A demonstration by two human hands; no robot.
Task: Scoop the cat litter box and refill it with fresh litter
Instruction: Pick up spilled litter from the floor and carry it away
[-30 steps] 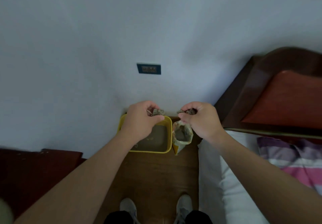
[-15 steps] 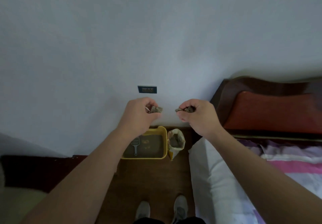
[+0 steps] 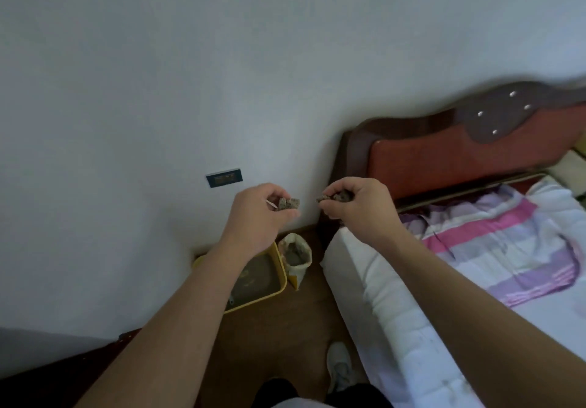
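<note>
Dark wall socket (image 3: 224,178) left of a red padded headboard (image 3: 444,160), striped blanket (image 3: 494,249) on white mattress (image 3: 396,328)

2 bare forearms reach forward — left hand (image 3: 257,214) pinches a small grey-brown crumbly clump (image 3: 289,203), right hand (image 3: 360,209) a second grey-brown clump (image 3: 336,198), hands near but apart.

Dim, flat indoor light, soft motion blur, wide-angle bending at edges
</note>
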